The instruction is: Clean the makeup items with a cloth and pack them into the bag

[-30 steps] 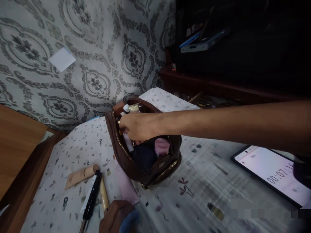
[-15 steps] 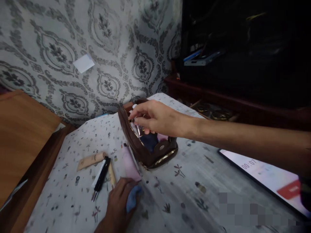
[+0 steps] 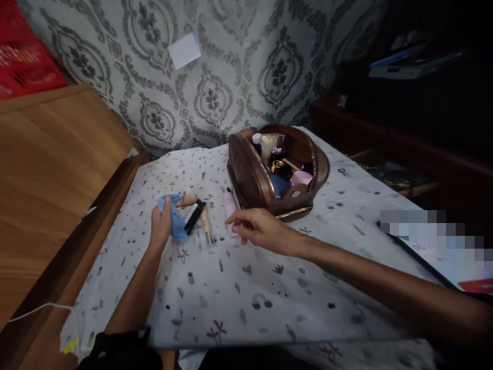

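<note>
My left hand [image 3: 162, 224] is closed on a blue cloth [image 3: 175, 221] that lies over the cosmetics on the patterned sheet. My right hand [image 3: 256, 229] hovers just right of them, fingers loosely apart and empty, its tips near a pink tube [image 3: 229, 204]. A beige tube [image 3: 187, 200], a black-and-white stick [image 3: 194, 216] and a slim tan pencil [image 3: 206, 227] lie between the two hands. Behind the right hand stands an open brown leather pouch [image 3: 250, 177], holding small bottles and a pink jar [image 3: 301, 178].
The sheet covers a table [image 3: 246, 288] against a grey patterned wall. A wooden board [image 3: 50, 159] slopes at the left. A lit phone [image 3: 442, 254] lies at the right edge. Dark shelving [image 3: 416, 103] stands at the back right.
My right hand has left the pouch and come down beside the pink tube. My left hand has slid the blue cloth left, over the tubes. The view has shifted.
</note>
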{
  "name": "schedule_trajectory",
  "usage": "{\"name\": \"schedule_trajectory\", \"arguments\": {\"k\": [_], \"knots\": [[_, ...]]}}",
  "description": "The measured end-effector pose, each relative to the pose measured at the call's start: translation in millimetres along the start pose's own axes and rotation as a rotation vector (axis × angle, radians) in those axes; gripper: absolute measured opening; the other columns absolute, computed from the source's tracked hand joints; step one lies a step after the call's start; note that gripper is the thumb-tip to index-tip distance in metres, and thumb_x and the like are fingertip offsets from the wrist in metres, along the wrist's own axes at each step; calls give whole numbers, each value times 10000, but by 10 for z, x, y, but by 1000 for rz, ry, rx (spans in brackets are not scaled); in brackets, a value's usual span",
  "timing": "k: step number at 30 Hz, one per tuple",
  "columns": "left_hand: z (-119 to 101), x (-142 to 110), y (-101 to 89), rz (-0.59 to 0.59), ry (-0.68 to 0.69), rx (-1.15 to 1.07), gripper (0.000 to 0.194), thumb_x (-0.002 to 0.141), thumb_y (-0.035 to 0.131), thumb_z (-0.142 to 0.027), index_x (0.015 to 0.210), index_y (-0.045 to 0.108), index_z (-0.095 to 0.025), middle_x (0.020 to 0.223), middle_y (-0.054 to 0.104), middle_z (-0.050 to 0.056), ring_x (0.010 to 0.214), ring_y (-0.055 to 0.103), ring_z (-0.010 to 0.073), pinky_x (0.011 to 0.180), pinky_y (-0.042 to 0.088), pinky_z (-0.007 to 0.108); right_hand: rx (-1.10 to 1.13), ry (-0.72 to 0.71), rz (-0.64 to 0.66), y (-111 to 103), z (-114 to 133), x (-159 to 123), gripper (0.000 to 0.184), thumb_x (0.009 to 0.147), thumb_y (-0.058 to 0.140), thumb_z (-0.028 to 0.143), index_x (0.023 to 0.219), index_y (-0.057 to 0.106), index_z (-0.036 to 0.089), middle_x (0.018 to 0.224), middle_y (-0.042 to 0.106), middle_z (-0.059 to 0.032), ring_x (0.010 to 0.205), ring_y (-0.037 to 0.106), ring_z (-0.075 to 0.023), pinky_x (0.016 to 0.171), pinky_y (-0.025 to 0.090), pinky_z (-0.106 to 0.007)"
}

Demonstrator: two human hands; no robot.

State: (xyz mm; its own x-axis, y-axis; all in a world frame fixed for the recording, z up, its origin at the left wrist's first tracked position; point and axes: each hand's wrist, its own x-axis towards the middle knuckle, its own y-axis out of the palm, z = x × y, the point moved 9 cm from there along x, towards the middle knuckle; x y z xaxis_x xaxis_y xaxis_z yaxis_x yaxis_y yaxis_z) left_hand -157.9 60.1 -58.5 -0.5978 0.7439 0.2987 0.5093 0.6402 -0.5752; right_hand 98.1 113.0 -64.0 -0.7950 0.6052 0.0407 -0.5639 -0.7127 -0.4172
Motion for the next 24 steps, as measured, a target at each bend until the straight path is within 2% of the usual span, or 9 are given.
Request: {"name": "schedule_trajectory", "arguments": {"k": [3, 7, 9, 12, 16, 18, 20, 24], "knots": [[58, 9, 138, 122, 86, 96, 526, 936, 391, -633, 837, 632, -176, 679, 595, 22, 708, 607, 218, 725, 504, 331, 100, 72, 3, 255, -213, 157, 251, 845, 521, 192, 1038, 659, 112, 592, 611, 17, 460, 539, -90, 490, 427, -202], [-82, -170, 308, 256, 275, 305, 405, 944, 465, -536, 1007, 641, -177, 976, 655, 82, 993, 626, 267, 887, 493, 372, 166, 77, -28, 534, -322, 246, 289, 863, 511, 233, 1100, 625, 113, 802, 650, -33, 526, 603, -96, 473, 433, -199], [-154, -278, 405, 350, 344, 460, 351, 946, 510, -459, 1140, 617, -187, 1104, 641, 98, 1081, 608, 283, 913, 492, 389, 154, 49, -66, 615, -321, 231, 280, 881, 496, 240, 1107, 620, 130, 846, 648, -37, 556, 619, -96, 494, 438, -199], [-194, -373, 476, 409, 350, 694, 334, 934, 551, -332, 1229, 566, -175, 1188, 618, 124, 1115, 601, 292, 890, 506, 395, 113, -13, -121, 685, -288, 171, 252, 891, 479, 213, 1088, 625, 156, 824, 651, -24, 579, 621, -100, 552, 459, -212], [-193, -416, 518, 436, 310, 834, 239, 911, 547, -239, 1134, 578, -159, 1144, 647, 137, 1077, 625, 303, 819, 518, 381, 113, -52, -156, 721, -279, 97, 228, 875, 476, 174, 1041, 632, 179, 822, 640, -15, 609, 629, -113, 579, 472, -227], [-181, -397, 492, 423, 281, 797, 201, 896, 545, -231, 1077, 588, -156, 1091, 667, 136, 1001, 649, 300, 788, 515, 378, 145, -48, -152, 731, -287, 75, 210, 879, 483, 191, 1028, 629, 183, 809, 621, -8, 599, 623, -110, 565, 472, -226], [-195, -357, 425, 377, 252, 643, 183, 880, 555, -252, 1030, 601, -159, 1038, 684, 119, 940, 655, 286, 791, 506, 373, 194, -37, -138, 749, -291, 57, 203, 885, 494, 223, 1037, 624, 184, 803, 602, -3, 581, 607, -104, 545, 481, -224], [-214, -326, 315, 307, 94, 39, 216, 822, 618, -366, 916, 629, -171, 822, 681, 23, 782, 637, 210, 735, 506, 306, 372, -19, -102, 831, -283, 26, 339, 916, 519, 360, 1213, 561, 201, 899, 589, -26, 687, 649, -135, 512, 516, -229]]}}
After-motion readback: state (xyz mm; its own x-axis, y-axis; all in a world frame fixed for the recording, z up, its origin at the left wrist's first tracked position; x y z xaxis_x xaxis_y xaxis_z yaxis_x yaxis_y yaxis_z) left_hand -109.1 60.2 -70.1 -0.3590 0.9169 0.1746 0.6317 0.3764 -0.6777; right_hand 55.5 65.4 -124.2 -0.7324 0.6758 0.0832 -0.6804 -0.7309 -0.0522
